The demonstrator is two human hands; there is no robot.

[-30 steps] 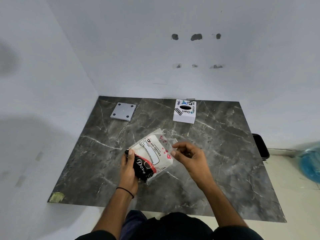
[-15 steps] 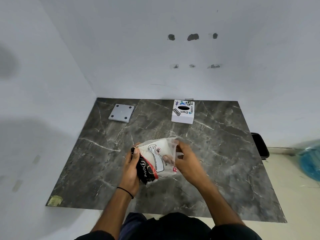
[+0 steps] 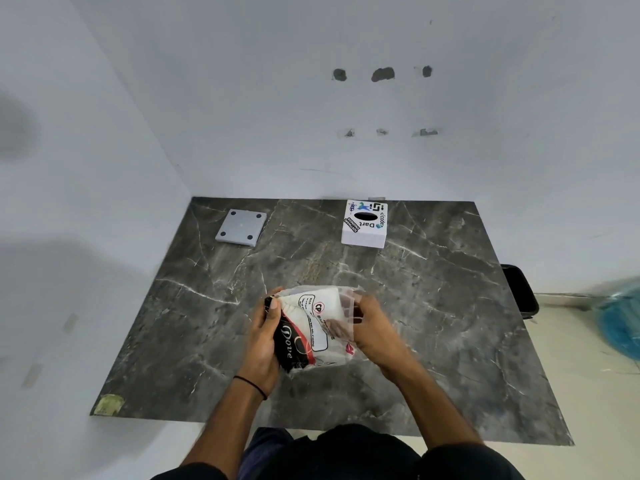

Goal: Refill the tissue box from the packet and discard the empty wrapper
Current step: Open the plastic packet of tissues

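A plastic tissue packet [image 3: 311, 327], white with a black and red end, is held above the middle of the dark marble table [image 3: 433, 306]. My left hand [image 3: 265, 337] grips its black left end. My right hand [image 3: 372, 327] has its fingers inside the open clear wrapper at the right end, on the white tissues. The white tissue box [image 3: 364, 224], covered in stickers and with a dark oval slot on top, stands at the table's far edge, well beyond both hands.
A grey square plate [image 3: 241, 227] with dark corner dots lies at the far left of the table. Walls close off the left and far sides. A black bin [image 3: 520, 289] stands by the table's right edge, with a blue plastic bag [image 3: 621, 323] on the floor farther right.
My right hand, apart from the packet a second ago, has moved in and slipped its fingers into the wrapper's open end. The packet has turned slightly toward me in my left hand.
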